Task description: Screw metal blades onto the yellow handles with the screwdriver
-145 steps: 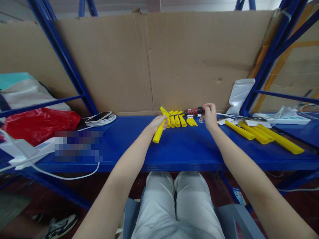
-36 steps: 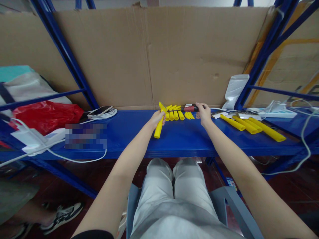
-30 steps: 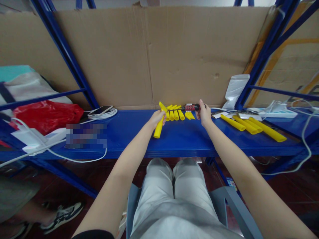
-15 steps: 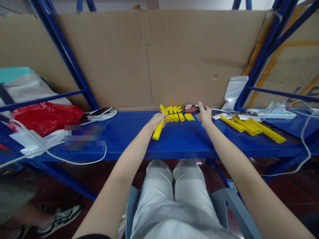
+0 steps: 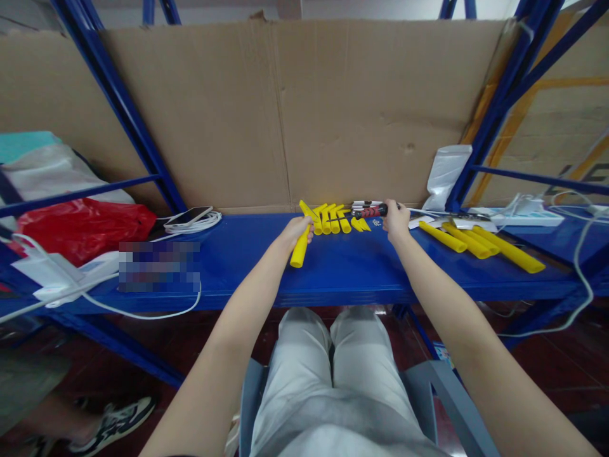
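Note:
My left hand [image 5: 295, 231] is closed around a yellow tube [image 5: 299, 252], which tilts with its round open end toward me. In my right hand [image 5: 396, 221] is a screwdriver [image 5: 372, 212] with a red and black handle, gripped near its back end. Its thin dark shaft points left at the tube's upper part; whether the tip touches cannot be made out. Just right of my left hand lies a row of several short yellow tubes [image 5: 335, 225] with slanted far ends. Small yellow offcuts [image 5: 360, 225] lie beside them.
Longer yellow tubes [image 5: 511, 250] lie at the right on the blue shelf [image 5: 247, 254]. Behind them is a white power strip [image 5: 537, 218] with cables. A phone [image 5: 193, 216], coiled white cable and red plastic bag [image 5: 90, 228] are at the left. Cardboard [image 5: 285, 114] stands behind.
My right hand has shifted slightly right with the screwdriver, showing more of its handle. My left hand and the yellow tube are almost unchanged.

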The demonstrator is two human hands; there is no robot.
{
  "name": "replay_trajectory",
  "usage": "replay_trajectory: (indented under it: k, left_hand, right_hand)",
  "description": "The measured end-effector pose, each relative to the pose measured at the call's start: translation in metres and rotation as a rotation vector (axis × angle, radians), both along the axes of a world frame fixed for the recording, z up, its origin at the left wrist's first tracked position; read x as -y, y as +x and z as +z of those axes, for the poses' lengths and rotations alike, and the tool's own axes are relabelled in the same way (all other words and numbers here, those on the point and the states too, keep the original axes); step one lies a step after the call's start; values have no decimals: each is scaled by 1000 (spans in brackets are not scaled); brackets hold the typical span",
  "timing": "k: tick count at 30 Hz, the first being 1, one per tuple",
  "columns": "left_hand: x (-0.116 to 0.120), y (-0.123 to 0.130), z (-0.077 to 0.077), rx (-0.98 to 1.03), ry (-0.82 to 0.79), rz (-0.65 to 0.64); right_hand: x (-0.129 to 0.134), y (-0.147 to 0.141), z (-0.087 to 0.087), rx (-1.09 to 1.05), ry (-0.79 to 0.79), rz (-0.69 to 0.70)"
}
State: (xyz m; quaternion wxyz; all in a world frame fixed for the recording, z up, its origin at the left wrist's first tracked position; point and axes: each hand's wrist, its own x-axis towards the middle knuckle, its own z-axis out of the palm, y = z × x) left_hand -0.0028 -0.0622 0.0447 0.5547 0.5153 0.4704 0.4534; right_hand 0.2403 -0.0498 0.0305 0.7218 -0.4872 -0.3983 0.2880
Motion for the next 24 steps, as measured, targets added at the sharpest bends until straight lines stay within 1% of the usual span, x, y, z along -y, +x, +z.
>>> replay_trajectory:
  k: [3,9,13,15,17,19,20,22,24]
  left_hand:
    - [2,-1,2,15,14,11]
    - [3,6,3,-10,65,-76]
    - [4,10,1,-59,71,-121]
    - [6,11,-1,-65,90,-151]
    - [9,12,-1,-81,102,-176]
    - [13,14,-1,-113,96,-195]
    - [14,15,-1,-126,91,-205]
    - [17,18,-1,-131,87,-232]
    - [18,21,-2,-119,89,-261]
  right_hand:
    - [2,-2,0,30,-86,-7]
    - [14,-24,-4,238,-187,287]
    - [14,-29,-13,434,-259,500]
    - [11,-31,-19,542,-242,592]
    - [7,-35,-26,658,-178,642]
    - [3,-38,-30,775,-96,642]
    - [0,-39,-32,830,-53,620]
    - [-3,-40,-33,915,29,524]
    - [-6,-40,-32,939,104,386]
